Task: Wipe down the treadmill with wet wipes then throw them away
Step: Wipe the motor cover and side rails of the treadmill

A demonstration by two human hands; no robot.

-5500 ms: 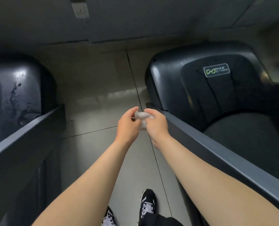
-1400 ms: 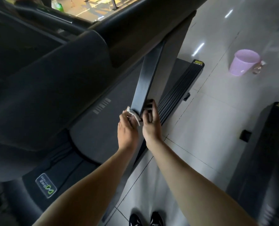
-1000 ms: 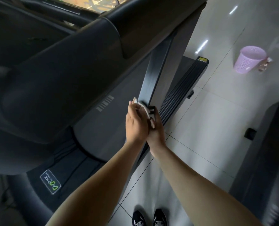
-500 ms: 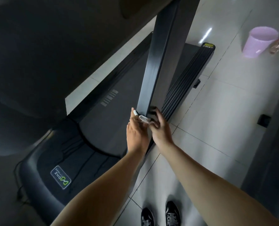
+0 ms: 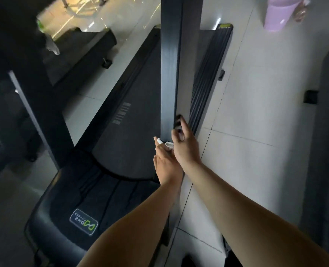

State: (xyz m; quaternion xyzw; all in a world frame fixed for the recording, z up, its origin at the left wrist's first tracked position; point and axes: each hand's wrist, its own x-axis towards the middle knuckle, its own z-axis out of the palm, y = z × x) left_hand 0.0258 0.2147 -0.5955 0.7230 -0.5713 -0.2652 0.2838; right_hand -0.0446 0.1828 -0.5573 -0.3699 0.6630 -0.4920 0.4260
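A black treadmill (image 5: 121, 143) lies below me, its belt running away from me and a logo on its motor cover. Its dark upright post (image 5: 169, 70) rises through the middle of the view. At the foot of that post both hands meet. My left hand (image 5: 165, 164) presses a small folded white wet wipe (image 5: 164, 143) against the post's base. Beside it, my right hand (image 5: 184, 145) touches the wipe's right end, its fingers spread along the post's right face. Most of the wipe is hidden by the fingers.
A pale purple bin (image 5: 279, 13) stands on the light tiled floor (image 5: 246, 112) at the far upper right, a small bottle beside it. Another dark machine (image 5: 327, 132) lines the right edge. A second treadmill and its frame (image 5: 44, 83) fill the left.
My view has tilted and shifted, so the console has left the frame and the post stands upright. Both hands stay at the post's base with the wipe, the right now lying over the left.
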